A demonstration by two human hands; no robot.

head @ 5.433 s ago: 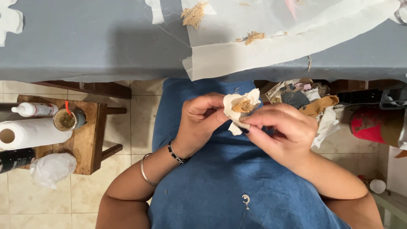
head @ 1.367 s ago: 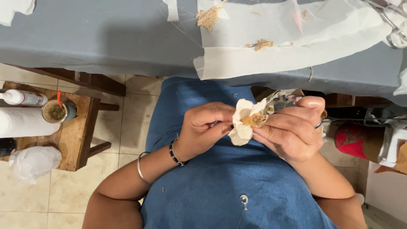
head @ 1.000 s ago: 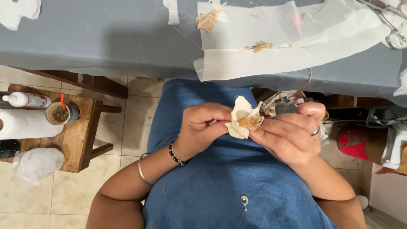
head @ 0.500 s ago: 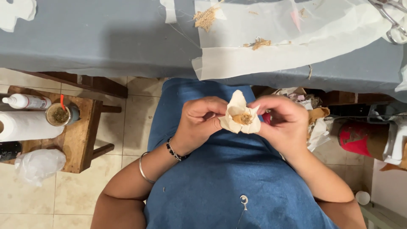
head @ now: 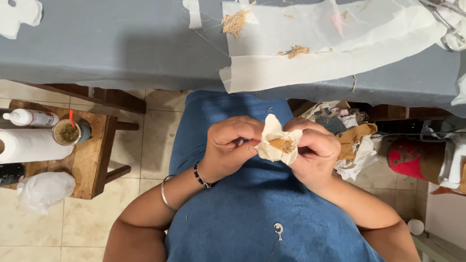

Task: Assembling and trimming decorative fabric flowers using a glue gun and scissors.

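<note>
A grey-covered desk spreads across the top, carrying a sheet of translucent white paper with tufts of tan fibre lying loose on it. Below, over a blue lap, the left hand and right hand both pinch a small cream fabric flower between fingertips. It sits between them, petals gathered around its tan fibre centre, probably to keep the folds from springing apart.

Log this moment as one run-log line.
left hand: pinching cream fabric flower | right hand: pinching same flower | held above lap, apart from grey table
</note>
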